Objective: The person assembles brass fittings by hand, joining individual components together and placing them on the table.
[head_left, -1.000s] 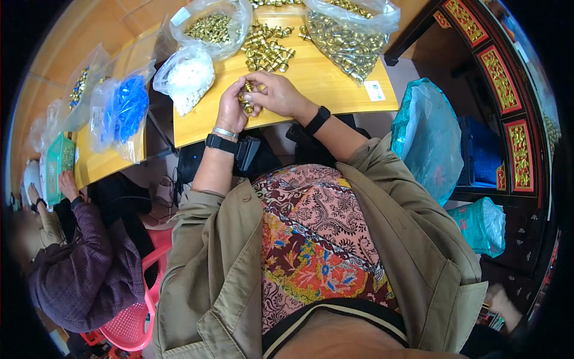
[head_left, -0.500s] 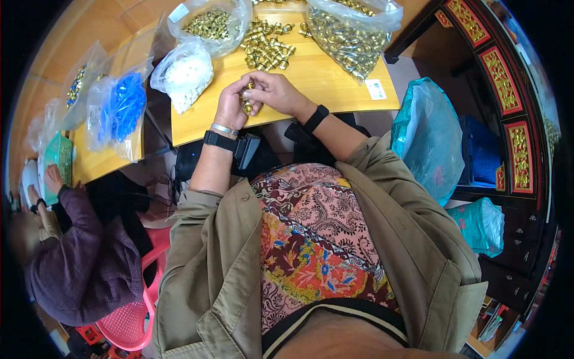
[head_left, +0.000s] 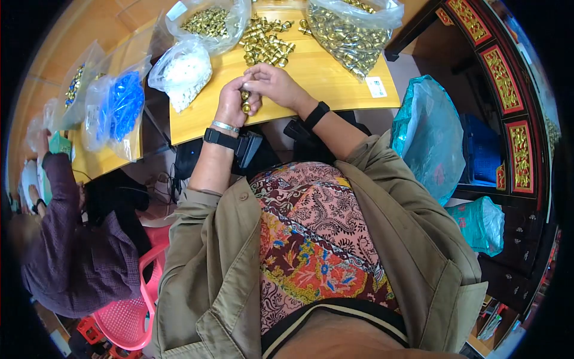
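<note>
Near the table's front edge, my left hand [head_left: 230, 106] is curled around a brass fitting [head_left: 246, 106], whose shiny round end shows in the palm. My right hand [head_left: 276, 85] meets it from the right, with thumb and fingers pinched together at the top of the left hand. Whatever sits in that pinch is too small and hidden to name. Just beyond both hands lies a loose pile of brass fittings [head_left: 269, 49]. Left of them is a clear bag of small white parts [head_left: 186, 75].
An open bag of small brass pieces [head_left: 206, 25] and a larger bag of brass fittings [head_left: 350, 39] stand at the back. Blue parts [head_left: 127, 107] in a bag lie on the left table. A person in a purple sleeve [head_left: 60, 185] sits there. A teal sack [head_left: 427, 140] stands right.
My right fingers have shifted up slightly, showing more of the brass fitting in my left hand. The person at the left has raised an arm toward the bags beyond the green basket.
</note>
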Motion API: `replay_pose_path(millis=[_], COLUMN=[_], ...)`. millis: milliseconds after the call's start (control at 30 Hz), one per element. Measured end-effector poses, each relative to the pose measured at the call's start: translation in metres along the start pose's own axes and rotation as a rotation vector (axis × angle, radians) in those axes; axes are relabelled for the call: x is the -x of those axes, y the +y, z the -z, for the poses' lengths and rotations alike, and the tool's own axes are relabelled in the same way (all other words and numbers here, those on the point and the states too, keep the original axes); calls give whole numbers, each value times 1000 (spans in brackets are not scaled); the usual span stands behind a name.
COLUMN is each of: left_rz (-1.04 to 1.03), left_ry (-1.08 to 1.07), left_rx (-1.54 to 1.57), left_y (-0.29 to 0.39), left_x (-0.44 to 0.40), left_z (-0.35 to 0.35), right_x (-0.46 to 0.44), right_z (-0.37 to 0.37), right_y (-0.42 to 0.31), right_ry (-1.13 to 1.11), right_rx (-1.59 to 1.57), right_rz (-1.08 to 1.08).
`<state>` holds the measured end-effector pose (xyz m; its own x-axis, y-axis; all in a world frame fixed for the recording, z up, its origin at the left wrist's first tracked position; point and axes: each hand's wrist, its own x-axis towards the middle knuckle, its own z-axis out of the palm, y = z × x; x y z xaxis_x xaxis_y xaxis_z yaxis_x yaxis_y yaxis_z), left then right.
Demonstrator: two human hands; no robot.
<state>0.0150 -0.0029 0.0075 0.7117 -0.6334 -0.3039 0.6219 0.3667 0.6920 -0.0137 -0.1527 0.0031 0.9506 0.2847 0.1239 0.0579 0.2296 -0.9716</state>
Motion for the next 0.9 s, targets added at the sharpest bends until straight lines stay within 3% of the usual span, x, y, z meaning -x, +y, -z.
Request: replay_pose_path(millis=[333, 433, 567, 700, 867, 900], left_rz=[90, 53, 10, -50, -7, -2], left_ry=[-114, -104, -151, -77, -20, -13], left_rx=[37, 187, 415, 257, 296, 303], left_y=[12, 8, 9, 7, 10, 11], left_x=[1, 2, 1, -3, 2, 3], left_z=[8, 13, 29, 25, 19, 18], right_x=[-4, -5, -13, -52, -128, -130], right_z=[10, 14, 28, 25, 17, 17], right_y=[4, 4, -14, -60, -91, -93], right_ry=[67, 192, 246, 201, 201, 207], right_rx=[-77, -116, 66, 283, 227, 228], right_rz=[-101, -117, -121, -70, 436, 409])
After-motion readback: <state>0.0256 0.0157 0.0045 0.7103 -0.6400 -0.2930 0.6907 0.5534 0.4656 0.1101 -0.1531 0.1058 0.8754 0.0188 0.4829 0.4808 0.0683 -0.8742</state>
